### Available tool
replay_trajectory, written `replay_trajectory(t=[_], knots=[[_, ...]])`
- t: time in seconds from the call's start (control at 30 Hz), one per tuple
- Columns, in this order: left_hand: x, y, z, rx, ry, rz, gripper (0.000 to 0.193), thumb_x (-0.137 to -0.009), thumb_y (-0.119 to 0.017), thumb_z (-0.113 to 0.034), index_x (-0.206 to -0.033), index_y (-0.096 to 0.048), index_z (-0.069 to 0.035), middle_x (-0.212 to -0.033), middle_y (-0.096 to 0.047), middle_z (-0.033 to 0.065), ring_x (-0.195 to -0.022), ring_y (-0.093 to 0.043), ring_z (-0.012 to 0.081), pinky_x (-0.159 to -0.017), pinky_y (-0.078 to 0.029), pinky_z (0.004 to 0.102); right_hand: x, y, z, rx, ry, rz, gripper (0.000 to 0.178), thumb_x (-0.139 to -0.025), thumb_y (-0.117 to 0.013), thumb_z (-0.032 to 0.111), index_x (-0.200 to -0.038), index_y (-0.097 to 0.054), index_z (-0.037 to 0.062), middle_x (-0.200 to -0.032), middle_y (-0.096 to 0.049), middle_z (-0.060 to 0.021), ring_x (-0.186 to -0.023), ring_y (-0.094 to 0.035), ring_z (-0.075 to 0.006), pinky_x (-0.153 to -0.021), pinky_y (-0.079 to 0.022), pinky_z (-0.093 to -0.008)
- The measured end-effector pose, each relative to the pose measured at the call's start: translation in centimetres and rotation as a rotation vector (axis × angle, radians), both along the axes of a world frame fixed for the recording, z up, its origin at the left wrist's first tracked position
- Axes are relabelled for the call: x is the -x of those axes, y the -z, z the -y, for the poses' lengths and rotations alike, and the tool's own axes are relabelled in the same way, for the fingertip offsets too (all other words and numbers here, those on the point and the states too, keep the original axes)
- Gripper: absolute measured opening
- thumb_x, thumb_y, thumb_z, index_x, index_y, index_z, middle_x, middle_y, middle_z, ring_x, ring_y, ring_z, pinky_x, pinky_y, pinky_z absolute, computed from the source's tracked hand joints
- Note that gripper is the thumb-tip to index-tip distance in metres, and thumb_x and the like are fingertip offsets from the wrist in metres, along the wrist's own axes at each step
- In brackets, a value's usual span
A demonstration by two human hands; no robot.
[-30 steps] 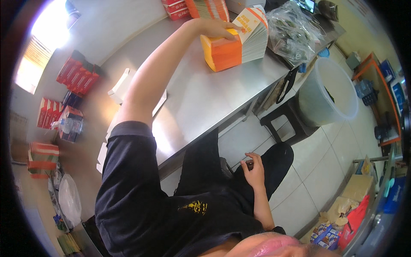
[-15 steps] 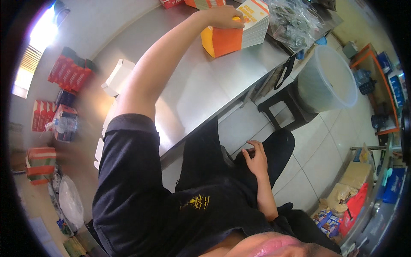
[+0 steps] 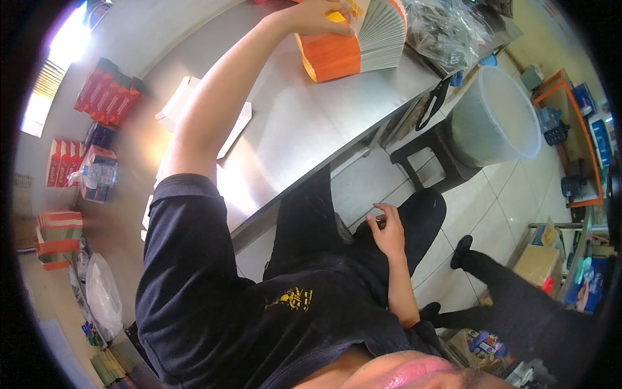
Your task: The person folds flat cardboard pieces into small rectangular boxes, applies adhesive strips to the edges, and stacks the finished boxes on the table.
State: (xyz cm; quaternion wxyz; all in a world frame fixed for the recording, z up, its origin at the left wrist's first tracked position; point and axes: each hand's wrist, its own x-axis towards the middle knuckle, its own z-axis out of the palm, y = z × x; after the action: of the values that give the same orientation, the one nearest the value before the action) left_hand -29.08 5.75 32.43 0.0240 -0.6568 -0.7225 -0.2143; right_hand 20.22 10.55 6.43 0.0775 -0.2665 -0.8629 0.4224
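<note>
At the far side of the metal table (image 3: pixel 304 142), my left hand (image 3: pixel 317 16) is closed on the near-left end of a stack of flat folded cartons (image 3: pixel 330 57). Their outer face is orange and yellow, and the white edges (image 3: pixel 382 39) fan out toward the right. How many cartons the fingers hold cannot be made out. My right hand (image 3: pixel 389 236) rests over my right thigh, empty, its fingers loosely bent and the thumb apart. White open cartons (image 3: pixel 236 131) lie partly hidden under my left forearm.
Clear plastic bags (image 3: pixel 447 32) lie right of the stack. A translucent bucket (image 3: pixel 489 117) stands on a dark stool (image 3: pixel 434 159) beside the table. Red boxes (image 3: pixel 107 91) line the left wall side. At lower right is a person in dark clothes (image 3: pixel 512 298).
My left hand has shifted a little left, and the carton stack has spread into a wider fan. A person has come into view at lower right. My right hand has barely moved.
</note>
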Motion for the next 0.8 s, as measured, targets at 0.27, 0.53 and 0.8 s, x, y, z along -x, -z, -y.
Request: replay_trajectory(t=[0.27, 0.53, 0.8], knots=[[-2.1, 0.7, -0.5, 0.059, -0.243, 0.059, 0.044, -0.096, -0.056, -0.043, -0.119, -0.068, -0.008, -0.124, -0.063, 0.0217, -0.121, -0.058, 0.0380, -0.107, -0.043, 0.0492, 0.3, -0.1, 0.3, -0.042, -0.053, 0.078, 0.041, -0.094, -0.071, 0.037, -0.126, -0.063, 0.0125, -0.127, -0.060, -0.0107, -0.100, -0.069, -0.0258, -0.085, -0.055, -0.0415], [-2.3, 0.1, 6.3, -0.688, -0.319, 0.419, 0.034, -0.101, -0.062, -0.030, -0.115, -0.058, 0.001, -0.108, -0.065, 0.0262, -0.116, -0.060, 0.0336, -0.099, -0.048, 0.0434, -0.9, 0.9, 0.3, 0.054, 0.001, -0.049, 0.038, -0.096, -0.071, 0.030, -0.127, -0.063, 0.0087, -0.127, -0.060, -0.0122, -0.094, -0.068, -0.0245, -0.081, -0.056, -0.0363], [-12.1, 7.5, 26.7, 0.424, -0.896, 0.078, 0.099, -0.072, -0.077, -0.073, -0.145, -0.049, -0.013, -0.137, -0.055, 0.0276, -0.132, -0.053, 0.0392, -0.107, -0.044, 0.0530, -0.1, 0.8, 0.4, 0.006, -0.029, -0.007, 0.037, -0.096, -0.071, 0.030, -0.127, -0.063, 0.0106, -0.126, -0.061, -0.0117, -0.097, -0.068, -0.0266, -0.080, -0.056, -0.0380]])
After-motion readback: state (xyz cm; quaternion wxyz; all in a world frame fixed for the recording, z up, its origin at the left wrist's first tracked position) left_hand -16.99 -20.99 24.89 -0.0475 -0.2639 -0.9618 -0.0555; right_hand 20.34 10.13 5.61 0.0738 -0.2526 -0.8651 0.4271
